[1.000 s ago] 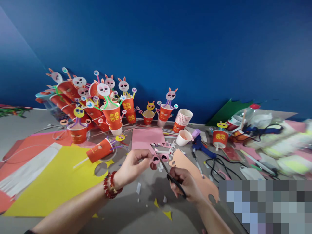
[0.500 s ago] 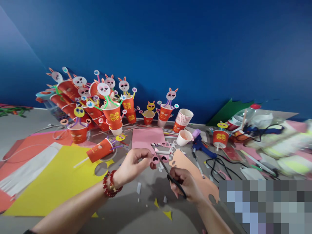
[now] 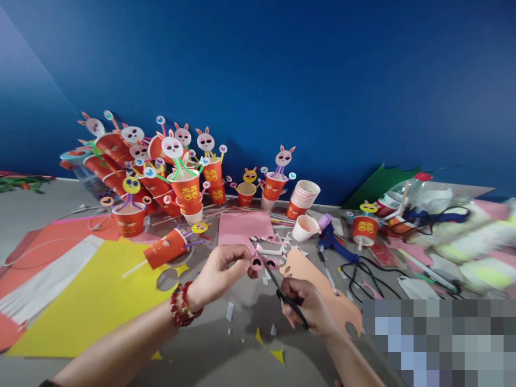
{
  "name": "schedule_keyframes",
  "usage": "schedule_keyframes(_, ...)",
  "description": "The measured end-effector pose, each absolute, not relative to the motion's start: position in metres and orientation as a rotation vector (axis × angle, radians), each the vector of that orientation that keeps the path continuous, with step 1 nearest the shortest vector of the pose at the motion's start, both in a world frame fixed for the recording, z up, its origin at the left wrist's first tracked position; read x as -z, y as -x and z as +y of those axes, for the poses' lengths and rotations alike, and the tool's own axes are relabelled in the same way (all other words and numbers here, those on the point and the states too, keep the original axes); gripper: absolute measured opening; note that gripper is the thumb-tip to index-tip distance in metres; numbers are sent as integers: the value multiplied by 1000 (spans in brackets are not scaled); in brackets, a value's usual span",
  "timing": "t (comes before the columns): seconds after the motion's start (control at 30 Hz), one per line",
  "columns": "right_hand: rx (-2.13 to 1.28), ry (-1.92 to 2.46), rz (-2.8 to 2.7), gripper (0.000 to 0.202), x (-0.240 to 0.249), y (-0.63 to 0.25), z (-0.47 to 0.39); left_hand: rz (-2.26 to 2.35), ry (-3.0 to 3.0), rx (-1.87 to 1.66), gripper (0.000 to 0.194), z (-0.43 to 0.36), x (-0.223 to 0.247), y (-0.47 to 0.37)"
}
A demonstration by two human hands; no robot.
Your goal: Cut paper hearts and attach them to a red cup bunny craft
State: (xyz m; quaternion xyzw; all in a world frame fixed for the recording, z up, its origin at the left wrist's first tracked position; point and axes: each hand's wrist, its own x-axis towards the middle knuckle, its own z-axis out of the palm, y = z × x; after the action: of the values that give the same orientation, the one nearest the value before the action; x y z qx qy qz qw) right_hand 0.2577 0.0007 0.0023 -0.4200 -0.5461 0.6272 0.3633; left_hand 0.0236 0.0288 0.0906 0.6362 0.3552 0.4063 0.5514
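Two yellow scraps (image 3: 277,356) lay lower centre in the frame; above them my right hand (image 3: 311,307) gripped black-handled scissors (image 3: 291,304), and my left hand (image 3: 220,273) pinched a pink cutout (image 3: 257,264) beside them, mid-frame. Beyond, red cups (image 3: 186,189) stood left of centre.

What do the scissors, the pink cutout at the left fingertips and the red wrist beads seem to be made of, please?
Scissors: slim, straight blades, probably metal; smooth black handles, likely plastic.
Pink cutout: thin, flat and matt, so probably paper or light card.
Red wrist beads: glossy, with highlights; perhaps glass, stone or plastic.
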Motion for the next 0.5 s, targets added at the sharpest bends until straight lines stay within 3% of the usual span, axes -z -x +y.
schedule_keyframes(0.5,-1555,1072,-1409,57,-16,-253,0,825,-1475,-1009,32,21,-78,-35)
